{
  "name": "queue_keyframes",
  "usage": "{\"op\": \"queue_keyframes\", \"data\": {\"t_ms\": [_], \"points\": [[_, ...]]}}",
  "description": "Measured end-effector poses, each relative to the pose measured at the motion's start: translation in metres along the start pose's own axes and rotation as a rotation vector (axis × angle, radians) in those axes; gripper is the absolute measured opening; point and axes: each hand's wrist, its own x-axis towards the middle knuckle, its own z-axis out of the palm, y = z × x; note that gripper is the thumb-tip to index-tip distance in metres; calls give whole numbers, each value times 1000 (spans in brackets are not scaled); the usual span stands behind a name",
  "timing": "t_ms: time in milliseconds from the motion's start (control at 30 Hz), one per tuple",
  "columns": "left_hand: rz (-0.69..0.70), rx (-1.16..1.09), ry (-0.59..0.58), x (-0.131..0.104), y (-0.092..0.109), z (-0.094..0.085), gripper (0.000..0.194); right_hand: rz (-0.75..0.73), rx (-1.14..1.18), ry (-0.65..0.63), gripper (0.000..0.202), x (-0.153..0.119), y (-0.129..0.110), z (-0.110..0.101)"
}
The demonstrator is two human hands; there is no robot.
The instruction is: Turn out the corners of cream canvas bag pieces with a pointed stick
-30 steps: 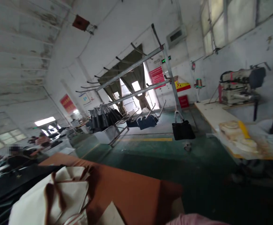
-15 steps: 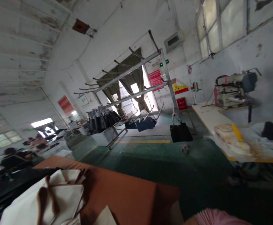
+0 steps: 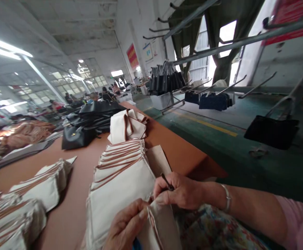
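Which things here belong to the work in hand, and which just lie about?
Work:
cream piece, in left hand and right hand
small dark tool, in right hand
cream stack, probably

Apparently aside:
black pile
hanging black bags

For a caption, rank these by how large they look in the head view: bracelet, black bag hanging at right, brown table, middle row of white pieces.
1. Brown table
2. Middle row of white pieces
3. Black bag hanging at right
4. Bracelet

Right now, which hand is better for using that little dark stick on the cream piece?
Probably the right hand: it holds the small dark tool near the cream piece, while the left hand pinches its edge.
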Motion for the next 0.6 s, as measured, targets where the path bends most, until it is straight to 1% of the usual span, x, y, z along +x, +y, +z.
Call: {"op": "queue_keyframes", "data": {"t_ms": [100,200,367,500,600], "points": [[2,-104,-74,1,-1,4,25,17,1,-14,15,0,2,1],[-8,-128,-84,1,-7,3,28,26,-20,-17,14,0,4,4],[-94,-219,-113,5,-15,3,26,37,-51,-12,14,2,4,5],[-119,-231,-93,7,-16,5,23,131,22,-35,21,1,4,3],[-110,-159,-49,8,-13,7,23,202,44,-37,32,2,3,3]]}}
